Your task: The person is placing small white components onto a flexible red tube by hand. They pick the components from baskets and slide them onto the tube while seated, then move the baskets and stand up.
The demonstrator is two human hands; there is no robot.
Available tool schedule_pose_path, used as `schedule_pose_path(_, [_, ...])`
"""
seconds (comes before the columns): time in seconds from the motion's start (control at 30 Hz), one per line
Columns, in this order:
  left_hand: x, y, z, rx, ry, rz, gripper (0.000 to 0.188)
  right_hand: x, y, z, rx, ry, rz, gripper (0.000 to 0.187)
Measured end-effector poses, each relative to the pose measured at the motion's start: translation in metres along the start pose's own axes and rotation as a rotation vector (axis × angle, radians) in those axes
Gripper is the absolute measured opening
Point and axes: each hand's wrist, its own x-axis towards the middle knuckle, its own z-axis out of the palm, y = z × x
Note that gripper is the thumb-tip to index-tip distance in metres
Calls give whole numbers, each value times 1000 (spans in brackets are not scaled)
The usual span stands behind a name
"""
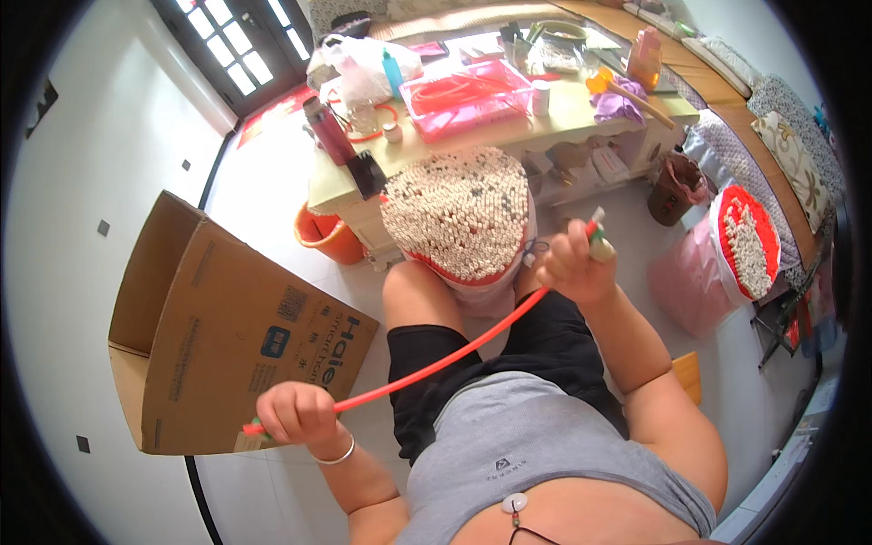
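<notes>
A long, bendy red tube (450, 357) stretches across my lap, curving upward to the right. My left hand (298, 413) is closed around its lower end, with a short red tip poking out past the fist. My right hand (578, 263) grips the upper end, where a pale tip sticks out above the fingers. Bits of green show at the fingers of both hands; what they are I cannot make out. Between my knees stands a bundle (463, 213), its rounded top packed with small cream pieces, some dark, and red along its near edge.
An open cardboard box (245, 345) stands at left, an orange bucket (327, 234) behind it. On the table ahead are a pink tray (468, 98), a maroon flask (329, 132) and a purple cloth (619, 102). A second, red-and-cream-topped bundle (747, 243) and a brown bin (677, 188) stand at right.
</notes>
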Motion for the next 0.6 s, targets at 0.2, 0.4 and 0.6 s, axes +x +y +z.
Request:
schedule_pose_path(0.2, [-12, -37, 34, 607, -286, -876, 26, -25, -8, 50, -676, -319, 624, 21])
schedule_pose_path(0.4, [-18, -71, 22, 867, 16, -1061, 15, -26, 34, 53, -1044, -364, 704, 24])
schedule_pose_path(0.6, [-8, -57, 8, 835, -9, -1082, 20, -1, 49, 31, -893, -449, 745, 26])
